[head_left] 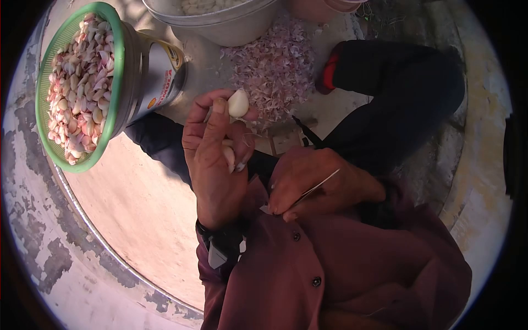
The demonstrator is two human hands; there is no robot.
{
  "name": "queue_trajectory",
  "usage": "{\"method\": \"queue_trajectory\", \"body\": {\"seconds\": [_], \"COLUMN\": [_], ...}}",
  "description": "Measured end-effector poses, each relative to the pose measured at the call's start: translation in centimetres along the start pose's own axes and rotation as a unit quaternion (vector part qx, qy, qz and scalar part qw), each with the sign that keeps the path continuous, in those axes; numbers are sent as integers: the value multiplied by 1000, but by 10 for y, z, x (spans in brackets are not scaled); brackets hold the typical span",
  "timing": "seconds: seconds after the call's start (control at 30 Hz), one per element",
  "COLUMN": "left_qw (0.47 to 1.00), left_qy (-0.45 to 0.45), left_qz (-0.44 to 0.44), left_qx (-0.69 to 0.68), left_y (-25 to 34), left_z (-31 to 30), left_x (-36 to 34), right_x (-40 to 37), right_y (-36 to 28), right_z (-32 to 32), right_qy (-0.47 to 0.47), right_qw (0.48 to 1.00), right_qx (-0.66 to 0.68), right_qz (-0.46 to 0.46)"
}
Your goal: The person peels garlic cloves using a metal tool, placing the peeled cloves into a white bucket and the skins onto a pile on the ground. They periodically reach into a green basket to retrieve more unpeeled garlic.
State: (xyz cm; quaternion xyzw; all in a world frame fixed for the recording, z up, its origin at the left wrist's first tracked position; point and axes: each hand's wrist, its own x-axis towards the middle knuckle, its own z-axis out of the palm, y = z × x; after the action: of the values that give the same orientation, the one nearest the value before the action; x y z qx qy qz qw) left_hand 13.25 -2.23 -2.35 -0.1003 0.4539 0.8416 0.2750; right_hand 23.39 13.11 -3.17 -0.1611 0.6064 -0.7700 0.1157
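Note:
My left hand (217, 148) is raised in the middle of the view, pinching a peeled garlic clove (238, 103) between thumb and fingers. More pale garlic cloves (229, 156) are tucked in its curled lower fingers. Close to my shirt front, my right hand (313, 184) is closed around a thin tool (319, 186), knife-like in shape. Its slim pale end sticks out above the hand, and a small greyish tip (265, 209) shows by the fingertips. The fingers hide the rest of the tool. The two hands are apart.
A green-rimmed basket (113, 66) of unpeeled cloves (82, 88) stands at upper left, beside a white printed bucket (159, 77). Garlic skins (275, 66) lie heaped on the floor. Behind them is a large pale tub (225, 27) with cloves inside, and a pinkish container (316, 10).

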Motion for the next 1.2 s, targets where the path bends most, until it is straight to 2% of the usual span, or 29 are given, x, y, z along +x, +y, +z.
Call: {"method": "queue_trajectory", "body": {"seconds": [0.07,0.1,0.13,0.17,0.27,0.3,0.37,0.4,0.43,0.47,0.53,0.6,0.67,0.7,0.73,0.77,0.8,0.87,0.93,0.97,1.0,1.03,1.1,1.17,1.2], "left_qw": [994,986,973,956,878,890,968,993,998,990,968,942,926,923,918,924,921,956,960,978,989,989,990,987,984], "left_qy": [-42,-49,-92,-84,-18,-16,40,28,-25,-76,0,-29,89,130,169,123,130,146,145,104,62,63,53,60,66], "left_qz": [97,154,207,256,381,354,195,104,42,-15,-93,-147,-190,-196,-203,-209,-209,-194,-176,-152,-128,-129,-121,-135,-147], "left_qx": [26,51,47,115,288,285,154,58,-28,-116,-232,-301,-313,-305,-297,-296,-301,-166,-161,-99,-37,-40,55,61,70], "left_y": [31,51,68,85,108,113,114,108,93,77,38,-9,-39,-51,-59,-69,-69,-60,-48,-42,-37,-31,-23,-22,-22], "left_z": [17,34,45,60,74,65,54,41,24,3,-35,-86,-104,-107,-112,-126,-122,-95,-75,-69,-64,-56,-43,-35,-33], "left_x": [20,30,47,63,127,140,143,141,138,133,119,96,59,42,28,17,6,-12,-19,-21,-23,-25,-29,-29,-30], "right_x": [2,4,4,5,4,3,2,-1,-4,-5,-6,-9,-3,0,1,3,5,7,12,14,16,19,26,30,30], "right_y": [1,0,-1,-2,2,1,2,3,6,10,23,37,40,41,42,43,44,49,54,55,54,50,41,33,33], "right_z": [-8,-11,-12,-11,-7,-7,-12,-11,-10,-11,-13,-18,-20,-19,-18,-18,-18,-17,-16,-14,-13,-12,-6,3,5], "right_qy": [46,49,69,90,115,116,116,119,147,170,187,216,241,273,288,284,288,289,285,283,282,279,274,236,237], "right_qw": [997,998,995,990,987,987,989,988,982,974,969,959,951,941,927,927,931,936,943,948,948,952,955,968,967], "right_qx": [25,12,32,56,60,60,36,40,76,110,134,144,163,175,203,205,176,127,83,40,39,33,26,81,81], "right_qz": [54,40,68,96,97,96,83,87,92,99,94,112,108,95,126,135,139,158,150,136,140,123,109,39,43]}}
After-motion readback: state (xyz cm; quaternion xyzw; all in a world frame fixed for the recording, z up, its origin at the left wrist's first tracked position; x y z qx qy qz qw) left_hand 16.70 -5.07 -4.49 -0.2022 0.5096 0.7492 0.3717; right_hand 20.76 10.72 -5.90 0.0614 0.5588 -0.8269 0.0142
